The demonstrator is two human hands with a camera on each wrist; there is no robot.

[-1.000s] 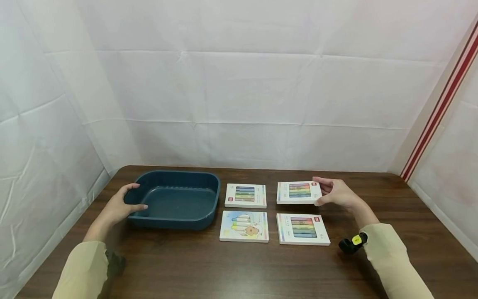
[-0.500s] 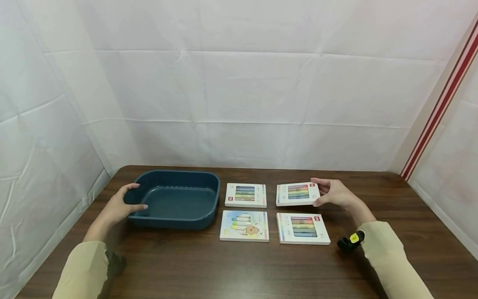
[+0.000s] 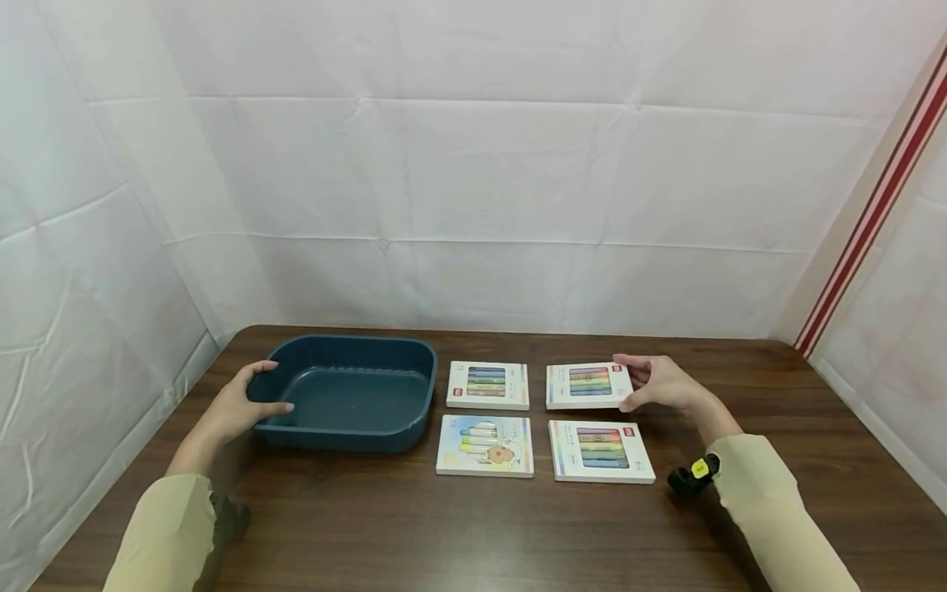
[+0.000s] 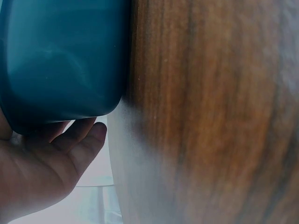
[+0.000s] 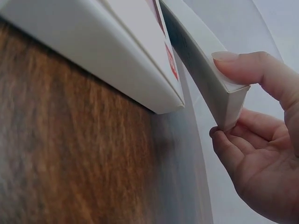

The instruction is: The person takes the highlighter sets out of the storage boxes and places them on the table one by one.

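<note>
A dark blue plastic bin (image 3: 348,395) stands on the left of the wooden table (image 3: 444,526). My left hand (image 3: 247,403) grips its left wall, thumb over the rim; in the left wrist view the fingers (image 4: 70,144) curl under the bin's corner (image 4: 60,56). Four flat white boxes of coloured pens lie in a two-by-two block. My right hand (image 3: 629,383) pinches the right edge of the far right box (image 3: 588,385). The right wrist view shows that edge (image 5: 205,79) raised off the table between thumb and fingers (image 5: 229,140), above the near right box (image 5: 117,60).
The far left box (image 3: 487,385), the near left box with a cartoon cover (image 3: 484,446) and the near right box (image 3: 601,450) lie flat. White sheeting walls the table on three sides. A black and yellow wrist camera (image 3: 691,478) sits on my right sleeve.
The far right box has shifted slightly left and lies a little flatter in my right hand. My left hand and the bin have not moved.
</note>
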